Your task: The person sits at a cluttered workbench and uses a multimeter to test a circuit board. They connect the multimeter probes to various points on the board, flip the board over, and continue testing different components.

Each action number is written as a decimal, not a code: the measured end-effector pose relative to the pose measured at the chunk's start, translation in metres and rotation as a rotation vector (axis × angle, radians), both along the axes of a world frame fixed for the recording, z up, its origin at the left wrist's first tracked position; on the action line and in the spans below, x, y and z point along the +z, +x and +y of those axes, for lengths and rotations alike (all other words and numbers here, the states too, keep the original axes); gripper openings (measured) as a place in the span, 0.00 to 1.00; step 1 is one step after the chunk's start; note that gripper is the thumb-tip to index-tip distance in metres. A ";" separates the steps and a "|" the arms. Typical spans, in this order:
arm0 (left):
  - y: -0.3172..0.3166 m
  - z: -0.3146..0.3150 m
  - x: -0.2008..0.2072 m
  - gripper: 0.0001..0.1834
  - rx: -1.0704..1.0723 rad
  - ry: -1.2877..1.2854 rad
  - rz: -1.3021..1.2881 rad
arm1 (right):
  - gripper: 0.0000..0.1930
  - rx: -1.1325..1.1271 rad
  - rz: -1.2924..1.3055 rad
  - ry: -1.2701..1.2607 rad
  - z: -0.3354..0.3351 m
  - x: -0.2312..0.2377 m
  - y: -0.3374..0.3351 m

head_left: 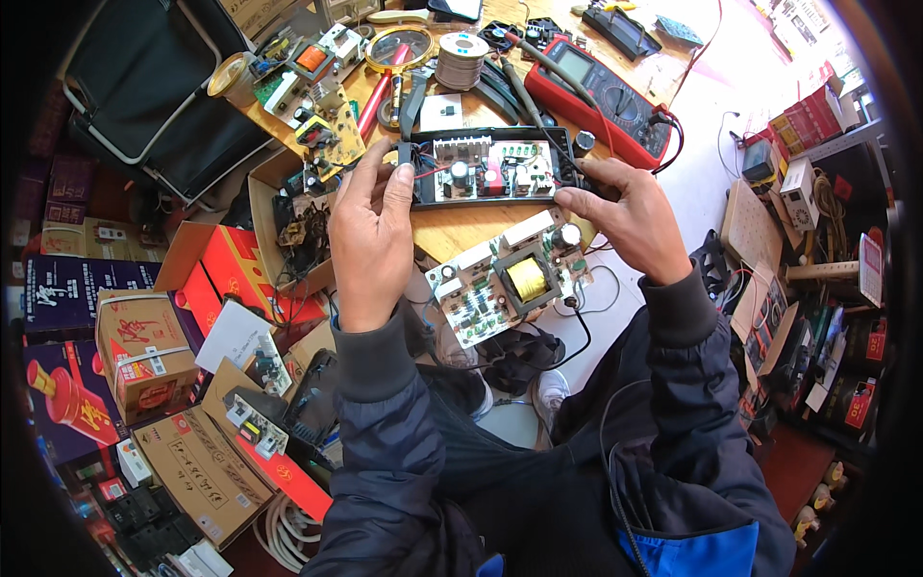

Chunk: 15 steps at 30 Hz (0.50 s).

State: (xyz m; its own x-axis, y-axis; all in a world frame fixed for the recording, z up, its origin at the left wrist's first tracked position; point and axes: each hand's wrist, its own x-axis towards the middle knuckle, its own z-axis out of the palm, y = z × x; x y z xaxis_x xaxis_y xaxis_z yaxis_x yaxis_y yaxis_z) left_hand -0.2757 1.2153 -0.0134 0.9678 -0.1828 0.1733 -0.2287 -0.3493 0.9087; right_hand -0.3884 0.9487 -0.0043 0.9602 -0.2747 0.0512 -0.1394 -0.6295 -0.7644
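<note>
A shallow black plastic case [481, 203] with a populated circuit board [524, 154] inside lies at the near edge of the wooden table. My left hand [373, 240] grips its left end between thumb and fingers. At the right end, my right hand [630, 213] pinches the case, thumb in front and fingers behind. Just below sits a larger circuit board [466, 310], tilted, bearing a yellow-wrapped transformer [528, 279] and a black cable. What supports that board is hidden.
Behind the case are a red multimeter [601, 101], a solder spool [461, 63] and a magnifying glass [399, 48]. Another circuit board [327, 130] rests at the table's left. Cardboard boxes [149, 351] stack up on the left. Shelves with boxes [846, 337] stand at right.
</note>
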 end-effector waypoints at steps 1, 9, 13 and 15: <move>0.000 0.001 0.001 0.24 -0.004 0.015 0.009 | 0.28 0.003 -0.009 0.012 0.000 -0.001 0.000; -0.001 -0.001 -0.002 0.24 -0.087 -0.257 0.109 | 0.25 0.013 -0.031 0.066 0.003 -0.001 -0.003; -0.003 0.001 -0.005 0.26 -0.111 -0.393 0.139 | 0.25 -0.023 -0.123 0.054 0.007 -0.005 -0.005; -0.002 0.003 -0.005 0.28 -0.101 -0.427 0.183 | 0.25 -0.040 -0.164 0.062 0.008 -0.009 -0.006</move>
State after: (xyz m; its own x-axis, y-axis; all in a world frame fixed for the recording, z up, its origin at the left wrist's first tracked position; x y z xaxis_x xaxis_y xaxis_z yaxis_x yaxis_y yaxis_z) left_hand -0.2781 1.2188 -0.0184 0.9705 -0.2268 0.0817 -0.0651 0.0801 0.9947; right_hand -0.3942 0.9571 -0.0132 0.9285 -0.3200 0.1883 -0.0334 -0.5771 -0.8160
